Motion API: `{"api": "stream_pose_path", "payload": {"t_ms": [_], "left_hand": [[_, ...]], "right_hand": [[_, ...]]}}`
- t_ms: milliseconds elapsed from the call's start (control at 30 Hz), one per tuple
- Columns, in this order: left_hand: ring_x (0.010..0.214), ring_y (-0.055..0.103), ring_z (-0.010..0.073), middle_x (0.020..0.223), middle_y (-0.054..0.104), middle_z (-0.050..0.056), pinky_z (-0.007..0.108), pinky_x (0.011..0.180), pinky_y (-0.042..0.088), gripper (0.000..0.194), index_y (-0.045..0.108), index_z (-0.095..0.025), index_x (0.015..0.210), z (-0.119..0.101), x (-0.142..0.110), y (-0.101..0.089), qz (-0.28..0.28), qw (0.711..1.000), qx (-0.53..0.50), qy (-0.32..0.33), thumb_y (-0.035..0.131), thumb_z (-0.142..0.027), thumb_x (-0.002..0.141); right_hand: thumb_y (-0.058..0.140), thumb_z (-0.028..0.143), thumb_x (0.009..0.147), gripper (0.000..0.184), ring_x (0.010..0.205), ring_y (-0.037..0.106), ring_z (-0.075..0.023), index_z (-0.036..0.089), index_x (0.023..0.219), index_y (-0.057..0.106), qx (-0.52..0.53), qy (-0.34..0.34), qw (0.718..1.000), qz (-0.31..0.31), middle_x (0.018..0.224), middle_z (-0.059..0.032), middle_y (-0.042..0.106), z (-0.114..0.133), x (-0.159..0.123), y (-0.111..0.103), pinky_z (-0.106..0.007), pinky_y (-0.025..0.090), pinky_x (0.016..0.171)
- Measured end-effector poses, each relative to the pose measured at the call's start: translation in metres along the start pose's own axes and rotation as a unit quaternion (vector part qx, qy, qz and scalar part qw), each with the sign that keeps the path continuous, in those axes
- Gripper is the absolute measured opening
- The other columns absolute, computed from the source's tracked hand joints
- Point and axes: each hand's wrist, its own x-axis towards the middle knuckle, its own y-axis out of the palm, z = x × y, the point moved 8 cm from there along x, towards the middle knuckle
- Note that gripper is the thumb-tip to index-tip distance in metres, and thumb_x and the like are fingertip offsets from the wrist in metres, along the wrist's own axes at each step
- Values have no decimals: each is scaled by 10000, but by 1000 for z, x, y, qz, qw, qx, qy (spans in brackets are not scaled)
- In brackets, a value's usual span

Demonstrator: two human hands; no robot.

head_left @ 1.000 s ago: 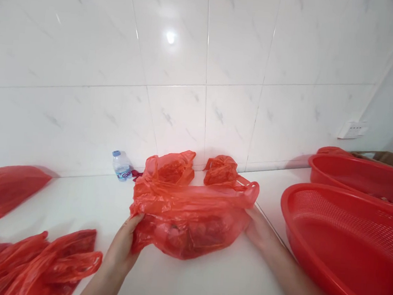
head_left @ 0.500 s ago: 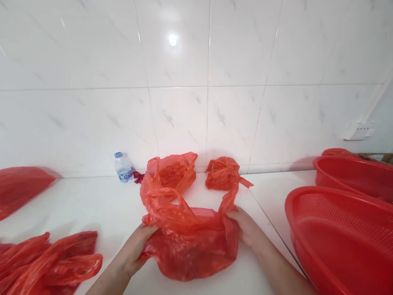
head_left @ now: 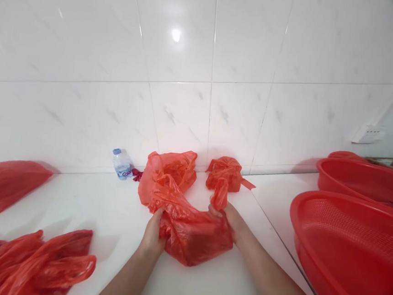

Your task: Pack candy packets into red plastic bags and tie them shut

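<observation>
Here — left grip and right grip tight on red bag — tabletop between it and basket rim.

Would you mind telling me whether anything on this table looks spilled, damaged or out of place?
Nothing looks spilled or damaged. The clear bottle by the wall seems stray among red bags and baskets, though upright. The held bag, gripped by the left hand and right hand, is merely crumpled.

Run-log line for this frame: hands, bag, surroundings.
left hand: grips red bag, left side | right hand: grips bag's gathered right end | bottle: standing near wall | perforated basket: right side
</observation>
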Motion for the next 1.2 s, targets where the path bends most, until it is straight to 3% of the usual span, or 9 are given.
{"api": "stream_pose_path", "payload": {"t_ms": [67,267,467,600,700,800,900,967,1200], "left_hand": [[633,666,184,664,659,15,271,578,527,114,569,-163,792,4,6,4,6,1000,13,2,600,-244,718],[628,639,165,660,652,7,256,582,495,130,578,-159,764,4,13,21,60,996,65,28,617,-252,683],[629,630,177,686,666,20,258,560,480,148,616,-156,801,13,3,38,177,952,247,42,611,-193,658],[754,643,199,834,673,44,319,674,512,253,590,-178,970,4,-3,40,181,889,389,160,552,-180,720],[1016,589,242,1115,601,97,423,869,474,500,446,-208,1228,-23,-24,44,130,787,469,379,555,-176,741],[1254,398,319,1381,383,157,518,992,371,681,329,-230,1349,-33,-69,60,169,606,491,603,629,-253,737],[1221,423,308,1363,407,149,500,970,393,576,394,-246,1332,-21,-81,69,197,500,546,643,601,-249,795],[1075,526,253,1187,543,125,434,897,455,446,463,-233,1284,-18,-71,67,180,505,580,613,542,-216,846],[777,592,161,821,630,27,301,731,495,142,620,-203,920,-22,-39,49,138,627,569,514,489,-252,893]], "right_hand": [[664,223,699,157,493,482,-78,194,834,591,-64,5,998,11,577,52,539,-5,-3,13,-195,377,487],[737,130,603,698,716,601,-145,291,1238,497,-236,-25,971,29,884,12,650,-11,-3,38,-304,485,702],[725,143,619,473,733,607,-162,241,1070,623,-281,-36,959,-5,843,-4,669,-14,-2,39,-305,479,719],[733,179,620,318,568,548,-115,195,928,655,-229,-1,972,-47,646,26,625,-21,2,28,-258,445,590],[716,216,649,248,444,464,-81,172,885,655,-243,11,966,-90,520,46,564,-22,2,18,-223,359,476],[673,235,704,221,533,532,-103,178,915,646,-239,1,968,-71,628,14,618,-18,0,24,-240,401,538],[645,241,731,182,620,571,-118,186,904,641,-243,-13,968,-52,686,6,633,-15,-3,26,-251,431,608],[645,254,730,180,553,548,-108,179,892,630,-236,-5,970,-54,600,17,610,-17,-3,21,-236,414,567],[663,202,703,665,493,534,-80,300,1305,398,-73,1,997,-15,629,41,628,-20,-4,1,-191,393,534]]}}
